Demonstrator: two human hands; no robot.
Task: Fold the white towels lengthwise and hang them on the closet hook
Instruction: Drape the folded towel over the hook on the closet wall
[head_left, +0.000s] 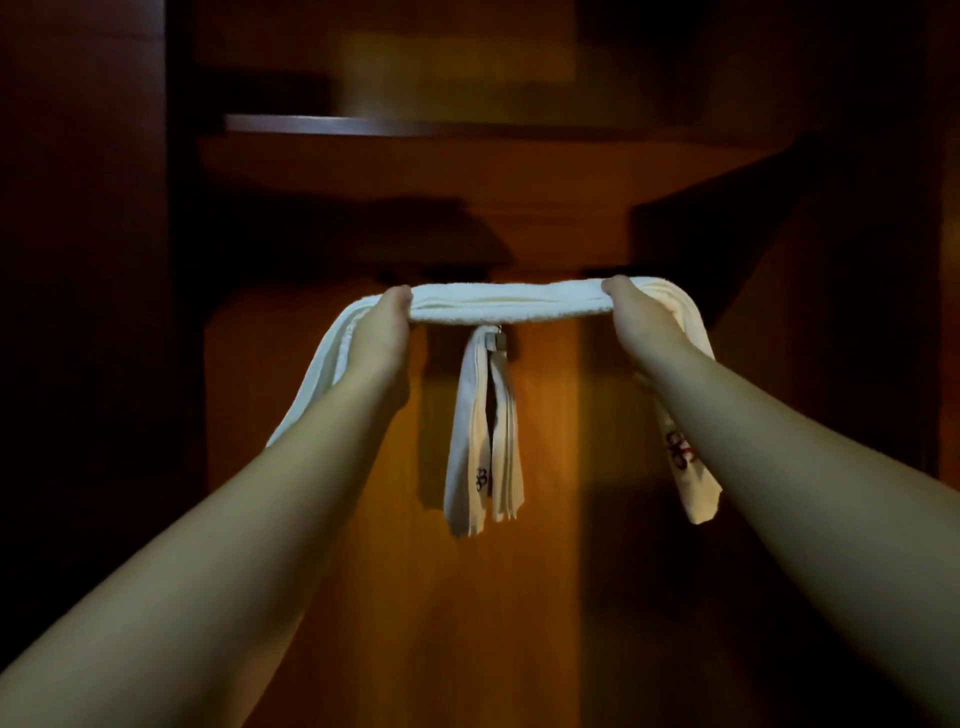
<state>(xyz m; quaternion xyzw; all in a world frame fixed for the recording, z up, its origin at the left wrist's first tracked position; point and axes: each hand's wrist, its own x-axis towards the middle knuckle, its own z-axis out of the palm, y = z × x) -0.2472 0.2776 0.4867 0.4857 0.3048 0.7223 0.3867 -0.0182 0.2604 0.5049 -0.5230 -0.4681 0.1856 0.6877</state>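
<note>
1. The folded towel (506, 303) is held up flat like a bar, in the middle of the view, just above the closet hook (500, 338). Its two ends droop down, one on the left and one on the right.
2. It looks soft and floppy, and light too. It bends wherever nothing holds it. It does not look slippery, and it will not break.
3. The left hand (382, 325) grips the towel near its left end. Its fingers are curled round the cloth.
4. The right hand (636, 314) grips it near the right end the same way, fingers wrapped round it.
5. Holding it in two spots, well apart, keeps the middle tight. I think the middle is the part that should drop onto the hook, so both ends hang even.
6. If one hand lets go too soon, the long fold may fall open.
7. Counting towels: I see two. One is in the hands. The hanging towel (485, 431) is already on the hook, just under the held one.
8. Both towels have a small dark mark (680, 451) stitched near an end.
9. I count one hook. It is small and partly hidden, so it is hard to be sure of its shape.
10. Behind it all is the brown closet wall (545, 519). Higher up and farther away is one shelf (415, 124). The sides are too dark to see.
</note>
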